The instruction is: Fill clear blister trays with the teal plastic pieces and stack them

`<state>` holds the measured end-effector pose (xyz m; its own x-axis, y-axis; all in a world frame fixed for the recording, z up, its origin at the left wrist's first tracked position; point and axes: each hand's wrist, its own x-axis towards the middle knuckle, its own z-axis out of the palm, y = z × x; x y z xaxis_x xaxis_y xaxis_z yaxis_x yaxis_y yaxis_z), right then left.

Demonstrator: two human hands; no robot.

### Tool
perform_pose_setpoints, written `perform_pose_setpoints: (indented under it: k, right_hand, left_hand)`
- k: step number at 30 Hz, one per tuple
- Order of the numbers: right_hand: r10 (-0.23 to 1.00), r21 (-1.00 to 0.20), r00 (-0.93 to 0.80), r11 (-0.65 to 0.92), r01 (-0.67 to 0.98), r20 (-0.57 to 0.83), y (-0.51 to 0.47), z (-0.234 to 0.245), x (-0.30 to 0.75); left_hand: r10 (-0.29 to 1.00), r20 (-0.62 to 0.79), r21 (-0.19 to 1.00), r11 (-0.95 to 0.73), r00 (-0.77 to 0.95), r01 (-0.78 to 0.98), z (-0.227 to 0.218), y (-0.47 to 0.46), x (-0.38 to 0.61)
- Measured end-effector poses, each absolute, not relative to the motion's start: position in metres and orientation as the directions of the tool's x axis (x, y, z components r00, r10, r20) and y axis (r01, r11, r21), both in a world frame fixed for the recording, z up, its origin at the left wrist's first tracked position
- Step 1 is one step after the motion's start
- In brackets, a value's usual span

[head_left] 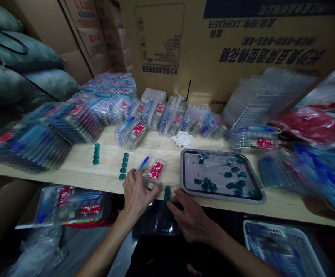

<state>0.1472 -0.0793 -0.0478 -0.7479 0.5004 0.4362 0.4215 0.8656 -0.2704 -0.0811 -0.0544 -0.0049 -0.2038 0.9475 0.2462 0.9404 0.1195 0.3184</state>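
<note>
My left hand (137, 192) rests at the board's front edge, its fingers on the lower edge of a clear plastic blister pack (153, 173) holding a blue pen-like item and a red card. My right hand (190, 215) curls beside a short stack of dark green pieces (166, 194) at the same edge, with its fingertips very close to the stack. Whether it grips them is hidden. Two short rows of green pieces (96, 154) (123, 166) stand on the pale wooden board (106, 169) to the left of my hands.
A grey metal tray (185, 169) with scattered green pieces lies right of my hands. Piles of bagged blister packs (49, 130) line the board's back. Red and blue plastic bags (314, 127) sit at right, cardboard cartons (228, 46) behind, and a white basket (283, 250) below right.
</note>
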Motion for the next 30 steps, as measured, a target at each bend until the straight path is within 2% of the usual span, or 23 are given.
perform_pose_setpoints:
  k: [3,8,11,13,16,19,22,24,26,28,30]
  right_hand:
    - [0.454,-0.328,-0.739,0.887,0.324,0.497,-0.085,-0.049,0.156]
    - [0.492,-0.414,-0.664,0.863,0.289,0.563,-0.086,-0.022,0.164]
    - [0.542,-0.468,-0.648,0.829,0.306,0.536,-0.065,0.007,0.162]
    - [0.571,-0.486,-0.66,0.806,0.337,0.489,-0.042,0.028,0.158]
    - [0.542,-0.386,-0.767,0.826,0.411,0.344,-0.005,0.057,0.143]
    - [0.441,-0.208,-0.891,0.887,0.413,0.108,0.02,0.078,0.111]
    - [0.321,-0.138,-0.944,0.935,0.328,-0.072,0.031,0.076,0.065]
    - [0.283,-0.143,-0.947,0.942,0.305,-0.155,0.036,0.065,0.036]
    - [0.259,-0.158,-0.948,0.944,0.289,-0.182,0.042,0.054,0.018]
    - [0.234,-0.191,-0.962,0.947,0.258,-0.138,0.048,0.048,0.016]
    - [0.284,-0.246,-0.958,0.926,0.286,-0.044,0.05,0.049,0.029]
  left_hand:
    - [0.931,0.29,0.297,0.13,-0.219,0.946,-0.013,-0.076,-0.081]
    - [0.94,0.266,0.299,0.13,-0.214,0.945,-0.026,-0.097,-0.073]
    - [0.962,0.219,0.339,0.081,-0.162,0.937,-0.031,-0.1,-0.065]
    - [0.973,0.184,0.398,0.055,-0.138,0.916,-0.032,-0.098,-0.064]
    - [0.978,0.155,0.581,0.026,-0.142,0.814,-0.028,-0.094,-0.074]
    - [0.972,0.125,0.798,0.02,-0.198,0.603,-0.023,-0.089,-0.09]
    - [0.958,0.053,0.926,0.058,-0.282,0.372,-0.02,-0.085,-0.099]
    - [0.954,0.022,0.953,0.07,-0.298,0.296,-0.022,-0.084,-0.1]
    - [0.952,0.028,0.945,0.074,-0.304,0.317,-0.026,-0.084,-0.099]
    - [0.95,0.038,0.918,0.089,-0.311,0.385,-0.032,-0.084,-0.099]
    - [0.951,0.045,0.892,0.1,-0.307,0.44,-0.037,-0.085,-0.102]
